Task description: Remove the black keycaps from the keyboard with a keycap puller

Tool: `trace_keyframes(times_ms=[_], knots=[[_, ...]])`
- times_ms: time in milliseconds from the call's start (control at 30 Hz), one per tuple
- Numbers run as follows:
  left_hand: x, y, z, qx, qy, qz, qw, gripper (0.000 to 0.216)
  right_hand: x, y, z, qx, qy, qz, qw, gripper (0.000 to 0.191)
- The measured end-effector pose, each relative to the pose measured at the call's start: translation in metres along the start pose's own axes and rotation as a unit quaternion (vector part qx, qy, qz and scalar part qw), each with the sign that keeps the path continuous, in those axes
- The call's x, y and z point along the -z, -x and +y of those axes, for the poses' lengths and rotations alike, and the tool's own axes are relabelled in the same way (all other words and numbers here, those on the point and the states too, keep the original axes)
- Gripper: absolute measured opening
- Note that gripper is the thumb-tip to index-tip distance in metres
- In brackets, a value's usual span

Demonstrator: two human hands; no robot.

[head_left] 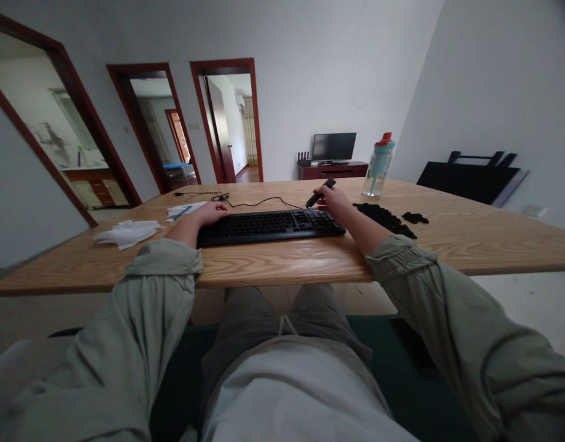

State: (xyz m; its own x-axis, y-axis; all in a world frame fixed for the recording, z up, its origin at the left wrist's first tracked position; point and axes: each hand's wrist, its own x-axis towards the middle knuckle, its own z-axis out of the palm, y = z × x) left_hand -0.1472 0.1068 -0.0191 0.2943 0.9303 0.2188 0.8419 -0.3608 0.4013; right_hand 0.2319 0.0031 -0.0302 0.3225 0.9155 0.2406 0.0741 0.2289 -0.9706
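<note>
Flanking the keyboard [269, 226]: tissues [126, 232], bottle [378, 167], probably keycaps [384, 218].

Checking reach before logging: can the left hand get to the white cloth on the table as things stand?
Probably yes. The left hand rests at the keyboard's left end, and the white cloth lies further left on the table with only bare wood between them. Nothing blocks the way.

The person wears loose sage-green sleeves [139, 319] with gathered cuffs and grey drawstring trousers [287, 331].
</note>
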Motion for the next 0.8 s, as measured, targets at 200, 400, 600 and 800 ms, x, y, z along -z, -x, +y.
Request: trace_keyframes(times_ms=[200, 400, 600, 800], knots=[[0.0, 0.0, 0.001, 0.003, -0.011, -0.001, 1.0, 0.023, -0.009, 0.009, 0.003, 0.026, 0.111, -0.072, 0.991, 0.018], [0.001, -0.002, 0.001, 0.005, -0.029, -0.015, 0.999, 0.028, -0.014, 0.014, -0.005, 0.037, 0.179, -0.095, 0.979, 0.019], [0.001, -0.002, 0.004, 0.003, -0.039, -0.02, 0.999, 0.03, -0.018, 0.011, 0.003, 0.086, 0.204, -0.104, 0.97, 0.02], [0.001, 0.001, 0.012, 0.005, -0.044, -0.024, 0.999, 0.028, -0.025, 0.009, 0.008, 0.159, 0.299, -0.071, 0.938, 0.023]])
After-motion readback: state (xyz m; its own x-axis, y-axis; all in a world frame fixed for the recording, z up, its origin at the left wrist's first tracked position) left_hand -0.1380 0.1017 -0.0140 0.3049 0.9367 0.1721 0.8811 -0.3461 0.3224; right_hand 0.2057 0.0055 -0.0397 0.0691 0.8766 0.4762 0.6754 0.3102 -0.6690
